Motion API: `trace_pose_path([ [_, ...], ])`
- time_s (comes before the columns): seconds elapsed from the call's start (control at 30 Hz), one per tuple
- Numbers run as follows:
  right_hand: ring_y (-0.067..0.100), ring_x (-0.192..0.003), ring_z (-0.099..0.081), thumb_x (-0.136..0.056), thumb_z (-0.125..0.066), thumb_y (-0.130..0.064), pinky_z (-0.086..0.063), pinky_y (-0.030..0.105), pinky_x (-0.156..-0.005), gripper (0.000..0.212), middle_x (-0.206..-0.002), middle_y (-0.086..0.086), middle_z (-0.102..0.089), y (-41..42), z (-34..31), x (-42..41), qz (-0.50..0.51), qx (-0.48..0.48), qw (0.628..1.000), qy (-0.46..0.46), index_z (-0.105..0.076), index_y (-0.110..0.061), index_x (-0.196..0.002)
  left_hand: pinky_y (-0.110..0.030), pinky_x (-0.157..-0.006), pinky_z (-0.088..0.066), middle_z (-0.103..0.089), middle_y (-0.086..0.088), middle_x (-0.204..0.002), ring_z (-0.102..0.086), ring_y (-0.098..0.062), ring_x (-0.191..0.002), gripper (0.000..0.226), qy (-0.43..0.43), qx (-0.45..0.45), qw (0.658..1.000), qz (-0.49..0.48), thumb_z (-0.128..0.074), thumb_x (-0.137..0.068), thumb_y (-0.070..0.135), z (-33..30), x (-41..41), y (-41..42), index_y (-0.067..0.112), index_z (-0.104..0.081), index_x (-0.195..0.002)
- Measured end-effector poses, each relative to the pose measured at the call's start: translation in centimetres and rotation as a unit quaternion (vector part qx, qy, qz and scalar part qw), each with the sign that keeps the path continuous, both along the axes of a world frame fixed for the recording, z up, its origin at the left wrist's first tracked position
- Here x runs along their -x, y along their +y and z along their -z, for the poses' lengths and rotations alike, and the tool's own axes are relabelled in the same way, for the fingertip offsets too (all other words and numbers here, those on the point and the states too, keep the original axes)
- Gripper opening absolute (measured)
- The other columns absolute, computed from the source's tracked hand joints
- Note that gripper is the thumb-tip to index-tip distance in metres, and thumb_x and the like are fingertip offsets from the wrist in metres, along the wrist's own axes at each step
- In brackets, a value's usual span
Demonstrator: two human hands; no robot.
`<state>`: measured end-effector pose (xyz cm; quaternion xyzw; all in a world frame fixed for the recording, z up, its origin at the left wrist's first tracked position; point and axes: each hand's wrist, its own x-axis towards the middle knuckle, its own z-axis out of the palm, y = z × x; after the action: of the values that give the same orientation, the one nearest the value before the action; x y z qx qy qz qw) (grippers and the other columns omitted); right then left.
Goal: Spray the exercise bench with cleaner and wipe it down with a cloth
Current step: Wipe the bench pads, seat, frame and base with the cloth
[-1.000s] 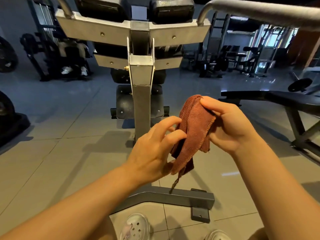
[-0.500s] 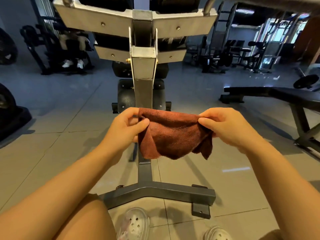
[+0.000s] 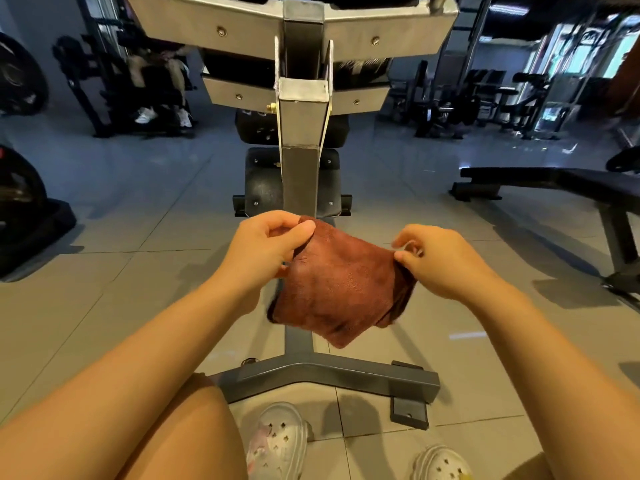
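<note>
We hold the cloth (image 3: pixel 341 289) in the air between our two hands, above the grey tiled floor (image 3: pixel 104 289) and in front of the bench frame (image 3: pixel 300 181). It is a rust-brown cloth, folded to a rough square and tilted so that one corner hangs lowest, toward us. Our left hand (image 3: pixel 265 252) pinches the far left corner between thumb and curled fingers. Our right hand (image 3: pixel 438 263) grips the right corner, thumb against the edge of the fabric, with the other fingers loosely curled above it (their tips are blurred, so we cannot tell how many touch the cloth).

The bench stands just beyond our hands: a grey metal post rising at the middle, silver cross plates (image 3: pixel 291 22) bolted to it at the far end, and black pads (image 3: pixel 263 181) behind the post. Its dark T-shaped foot (image 3: pixel 329 375) lies on the floor below the cloth, near our pale perforated clogs (image 3: pixel 277 441). A second, flat black bench (image 3: pixel 554 181) stands well apart at the right. Far left, a seated person's legs and white shoes (image 3: pixel 162 116) show among dark machines.
</note>
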<state>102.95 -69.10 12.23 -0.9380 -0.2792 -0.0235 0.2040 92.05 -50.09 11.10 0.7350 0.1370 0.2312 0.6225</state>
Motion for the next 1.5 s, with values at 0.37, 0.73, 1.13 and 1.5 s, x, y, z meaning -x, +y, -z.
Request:
trace_pose_path([
  [0.37, 0.021, -0.085, -0.067, -0.083, -0.072, -0.039, -0.058, 0.048, -0.077, 0.023, -0.085, 0.002, -0.067, 5.3, 1.4, 5.3, -0.07, -0.251, 0.953, 0.152, -0.059, -0.02, -0.08, -0.018, -0.058, -0.056, -0.072, 0.0, -0.084, -0.069, -0.007, -0.07, 0.012, -0.021, 0.068, 0.997, -0.027, -0.067, -0.089, 0.023, -0.3, -1.1, -1.6, 0.014, -0.072, -0.097],
  [0.73, 0.027, -0.079, -0.06, -0.096, -0.046, -0.008, -0.057, 0.045, -0.075, 0.022, -0.089, 0.015, -0.064, 2.1, 0.0, 2.7, -0.046, -0.192, 0.963, 0.185, -0.062, -0.015, -0.084, -0.022, -0.071, -0.055, -0.07, 0.005, -0.086, -0.066, -0.009, -0.08, 0.014, 0.066, -0.05, 0.995, 0.05, -0.067, -0.088, 0.007, 1.2, -1.5, 0.2, 0.021, -0.071, -0.089],
  [1.13, 0.018, -0.079, -0.059, -0.096, -0.058, -0.028, -0.048, 0.027, -0.065, 0.006, -0.089, 0.006, -0.063, -3.0, 0.8, 0.5, -0.104, -0.052, 0.975, 0.19, -0.061, -0.023, -0.096, -0.02, -0.078, -0.052, -0.067, 0.009, -0.089, -0.063, -0.006, -0.085, 0.021, 0.218, -0.287, 0.897, 0.257, -0.073, -0.083, 0.026, 2.2, 0.3, 3.4, 0.036, -0.069, -0.101],
  [1.5, 0.003, -0.078, -0.056, -0.083, -0.075, -0.013, -0.04, 0.014, -0.061, 0.021, -0.094, -0.013, -0.051, -4.8, 1.1, 0.3, -0.076, 0.038, 0.995, 0.044, -0.06, -0.026, -0.089, -0.024, -0.086, -0.046, -0.068, 0.001, -0.112, -0.061, -0.016, -0.102, 0.01, 0.37, -0.379, 0.789, 0.312, -0.074, -0.084, 0.022, 3.3, 1.1, 2.5, 0.019, -0.071, -0.074],
])
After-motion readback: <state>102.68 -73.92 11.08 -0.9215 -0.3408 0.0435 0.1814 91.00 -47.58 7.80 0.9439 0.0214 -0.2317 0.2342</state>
